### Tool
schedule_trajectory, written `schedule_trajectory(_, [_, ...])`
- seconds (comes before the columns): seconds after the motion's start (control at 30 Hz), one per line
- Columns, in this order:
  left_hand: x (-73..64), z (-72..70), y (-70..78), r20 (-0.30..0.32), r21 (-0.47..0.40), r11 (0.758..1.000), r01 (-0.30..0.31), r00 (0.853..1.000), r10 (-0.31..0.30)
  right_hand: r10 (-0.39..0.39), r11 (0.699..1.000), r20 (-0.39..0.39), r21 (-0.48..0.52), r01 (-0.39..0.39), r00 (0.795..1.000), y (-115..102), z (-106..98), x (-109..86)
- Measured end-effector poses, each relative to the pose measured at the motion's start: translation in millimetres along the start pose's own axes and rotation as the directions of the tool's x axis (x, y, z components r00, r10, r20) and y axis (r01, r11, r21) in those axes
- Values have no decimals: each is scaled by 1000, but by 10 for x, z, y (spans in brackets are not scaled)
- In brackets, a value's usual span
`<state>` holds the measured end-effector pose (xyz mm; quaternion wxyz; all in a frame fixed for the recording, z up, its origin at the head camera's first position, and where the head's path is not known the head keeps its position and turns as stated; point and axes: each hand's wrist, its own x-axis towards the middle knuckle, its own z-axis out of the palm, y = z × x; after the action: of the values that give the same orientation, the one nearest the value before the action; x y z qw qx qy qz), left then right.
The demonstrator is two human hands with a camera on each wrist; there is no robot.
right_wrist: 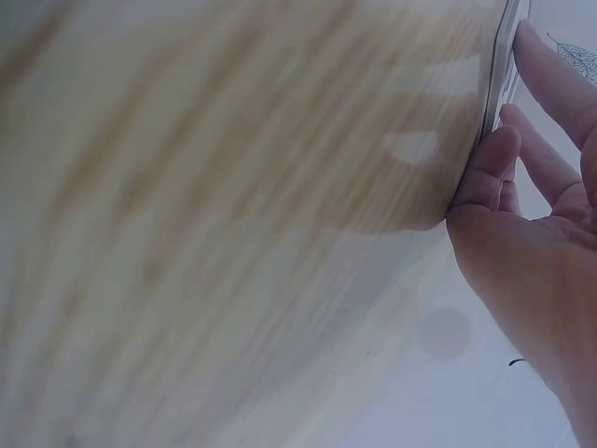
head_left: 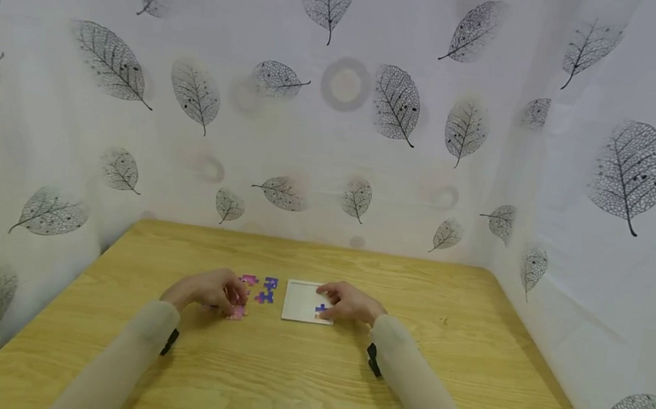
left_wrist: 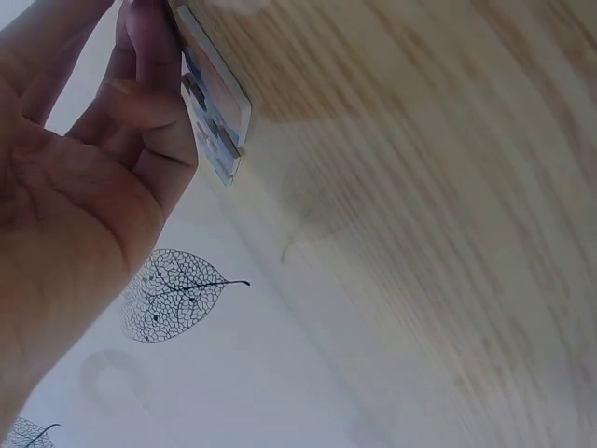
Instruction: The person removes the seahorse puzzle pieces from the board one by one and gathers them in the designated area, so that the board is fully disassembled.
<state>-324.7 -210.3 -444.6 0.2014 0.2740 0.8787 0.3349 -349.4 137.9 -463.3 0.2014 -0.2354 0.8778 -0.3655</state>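
My left hand point(head_left: 218, 289) hovers low over pink jigsaw pieces point(head_left: 236, 313) at the left, its fingers bent down among them. I cannot tell whether it pinches one, since the fingers cover the spot. My right hand point(head_left: 346, 301) rests at the right side of a white puzzle tray point(head_left: 297, 305). Its thumb and fingers are spread, the thumb near a blue-purple jigsaw piece point(head_left: 321, 309) in the tray's lower right corner. In the right wrist view the thumb point(right_wrist: 490, 168) lies along the tray's edge. The left wrist view shows the curled fingers and part of the tray point(left_wrist: 219, 89).
Purple-blue jigsaw pieces point(head_left: 268, 290) lie between the left hand and the tray. Under everything is a wood-grain table point(head_left: 256, 375). Pale leaf-print sheets point(head_left: 335, 150) stand at its back and sides.
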Motion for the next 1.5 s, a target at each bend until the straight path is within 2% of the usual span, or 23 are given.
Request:
schedule_trajectory(0.5, [-26, 15, 25, 21, -3, 1000, 14, 1000, -14, 11, 1000, -5, 16, -10, 1000, -19, -9, 6])
schedule_trajectory(0.73, [24, 29, 20, 16, 45, 999, -21, 1000, 20, 17, 1000, 2, 7, -17, 1000, -7, -22, 3])
schedule_trajectory(0.9, [9, 37, 44, 23, 6, 1000, 0, 1000, 0, 11, 1000, 10, -1, -11, 1000, -3, -9, -7])
schedule_trajectory(1.07, [-15, 46, 45, 8, -13, 1000, -9, 1000, 9, 21, 999, 1, 27, -21, 1000, -12, 1, -13])
schedule_trajectory(1.37, [-60, 56, 10, -17, -22, 999, 44, 999, -45, 24, 999, 2, 27, -24, 1000, -7, 21, -6])
schedule_trajectory(1.5, [-52, 58, 23, -14, -22, 999, 39, 999, -40, 18, 1000, -7, 13, -18, 1000, -12, 18, -2])
